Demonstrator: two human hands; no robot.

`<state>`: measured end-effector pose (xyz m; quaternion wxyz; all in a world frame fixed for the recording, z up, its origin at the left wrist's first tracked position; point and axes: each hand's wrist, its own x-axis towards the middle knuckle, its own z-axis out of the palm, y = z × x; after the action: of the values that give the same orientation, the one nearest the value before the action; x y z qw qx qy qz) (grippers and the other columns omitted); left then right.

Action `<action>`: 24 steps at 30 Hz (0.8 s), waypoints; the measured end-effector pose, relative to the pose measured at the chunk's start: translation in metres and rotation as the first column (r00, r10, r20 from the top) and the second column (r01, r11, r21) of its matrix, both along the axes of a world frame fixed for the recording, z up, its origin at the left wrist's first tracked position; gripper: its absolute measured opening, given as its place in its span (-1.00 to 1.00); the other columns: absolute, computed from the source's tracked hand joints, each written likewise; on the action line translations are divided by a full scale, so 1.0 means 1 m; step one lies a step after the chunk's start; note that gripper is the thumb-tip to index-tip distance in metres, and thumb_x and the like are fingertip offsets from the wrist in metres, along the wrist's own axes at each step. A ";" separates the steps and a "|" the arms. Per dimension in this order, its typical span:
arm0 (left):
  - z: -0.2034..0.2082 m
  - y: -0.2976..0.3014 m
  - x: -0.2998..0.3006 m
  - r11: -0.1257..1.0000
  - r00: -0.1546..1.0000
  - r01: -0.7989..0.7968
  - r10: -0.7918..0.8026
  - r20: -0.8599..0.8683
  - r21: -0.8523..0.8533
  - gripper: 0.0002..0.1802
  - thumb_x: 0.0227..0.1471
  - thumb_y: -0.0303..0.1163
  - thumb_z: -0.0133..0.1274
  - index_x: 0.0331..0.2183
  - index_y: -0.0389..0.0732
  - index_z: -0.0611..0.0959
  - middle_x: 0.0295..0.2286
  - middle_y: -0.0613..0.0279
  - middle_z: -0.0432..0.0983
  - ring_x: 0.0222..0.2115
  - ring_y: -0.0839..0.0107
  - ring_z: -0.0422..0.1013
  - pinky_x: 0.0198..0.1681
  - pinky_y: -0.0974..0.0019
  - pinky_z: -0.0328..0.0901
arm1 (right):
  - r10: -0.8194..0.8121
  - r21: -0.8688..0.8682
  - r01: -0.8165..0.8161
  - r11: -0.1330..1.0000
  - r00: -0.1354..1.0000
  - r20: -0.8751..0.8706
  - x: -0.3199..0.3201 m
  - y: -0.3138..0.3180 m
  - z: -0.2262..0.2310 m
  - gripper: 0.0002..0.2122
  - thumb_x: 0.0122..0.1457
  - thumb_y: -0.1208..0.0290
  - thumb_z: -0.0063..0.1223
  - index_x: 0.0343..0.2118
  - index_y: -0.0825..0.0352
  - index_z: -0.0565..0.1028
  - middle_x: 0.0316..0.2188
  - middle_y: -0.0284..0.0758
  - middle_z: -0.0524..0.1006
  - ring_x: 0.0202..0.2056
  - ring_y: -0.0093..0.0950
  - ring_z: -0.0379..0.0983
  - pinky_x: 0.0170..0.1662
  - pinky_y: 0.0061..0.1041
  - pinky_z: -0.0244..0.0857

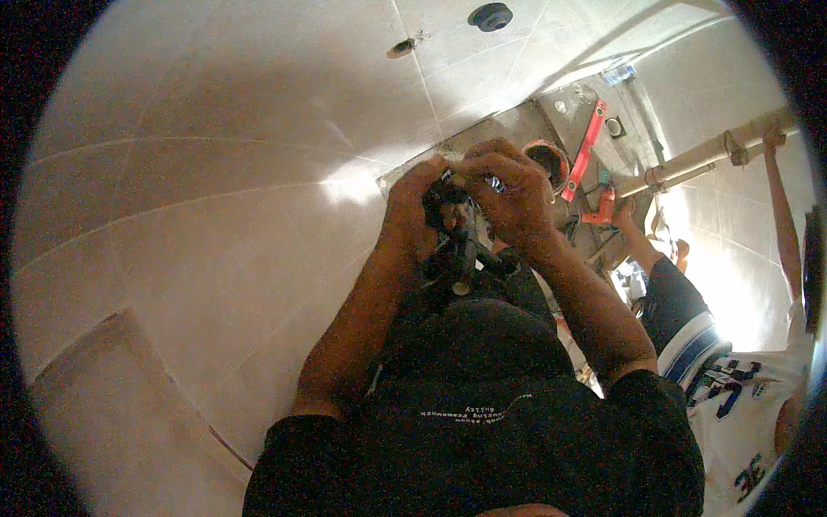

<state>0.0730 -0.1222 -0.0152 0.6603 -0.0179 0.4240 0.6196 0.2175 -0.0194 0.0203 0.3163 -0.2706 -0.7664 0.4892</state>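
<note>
In front of my chest, both hands are raised close together around a black, branched fitting (465, 246) with tube-like arms. Its exact kind is hard to make out in the dim light. My left hand (412, 207) wraps the fitting's left side with curled fingers. At its upper end my right hand (510, 185) has its fingers bent in a pinch, beside a small shiny part (495, 183). The fingertips of the two hands nearly meet, and what lies between them is partly hidden.
Pale tiled wall fills the left, with a hole (402, 48) and a black round fitting (491, 16). Below lie a bucket (564, 164), a red spirit level (587, 151) and a red drill (601, 208). At right, another person in a white shirt (732, 405) grips a long pole (689, 161).
</note>
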 end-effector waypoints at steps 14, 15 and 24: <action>-0.055 -0.028 0.014 0.956 0.993 -0.001 0.035 0.109 -0.292 -0.58 0.16 -0.03 0.10 -0.17 -0.20 0.60 -0.39 0.18 0.55 -0.43 0.27 0.48 -0.38 0.17 0.44 | -0.033 -0.378 0.138 0.916 0.962 0.272 0.012 -0.017 -0.101 -0.82 0.16 0.36 0.19 -0.36 0.40 0.54 -0.49 -0.25 0.55 -0.42 -0.49 0.47 -0.31 -0.45 0.33; -0.056 -0.027 0.017 0.944 0.993 -0.003 0.042 0.112 -0.330 -0.56 0.15 -0.01 0.11 -0.16 -0.19 0.60 -0.39 0.18 0.55 -0.43 0.26 0.47 -0.39 0.16 0.44 | -0.049 -0.386 0.138 0.912 0.972 0.231 0.017 -0.014 -0.123 -0.82 0.17 0.36 0.16 -0.35 0.40 0.53 -0.50 -0.24 0.55 -0.42 -0.46 0.47 -0.30 -0.44 0.33; -0.120 -0.048 0.022 0.872 0.991 -0.111 0.133 0.013 -0.477 -0.63 0.22 0.03 0.01 -0.30 -0.08 0.57 -0.67 0.29 0.43 -0.73 0.33 0.34 -0.43 0.11 0.39 | 0.505 -0.468 -0.190 0.863 0.315 0.803 0.183 -0.123 -0.288 -0.73 0.08 0.35 0.20 -0.15 0.29 0.54 0.03 -0.02 0.44 0.11 -0.04 0.35 0.06 -0.08 0.32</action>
<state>0.0954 -0.1702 -0.1350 0.6047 -0.2200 0.5460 0.5365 0.4002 -0.1423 -0.2672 -0.3097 -0.3606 -0.7711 0.4236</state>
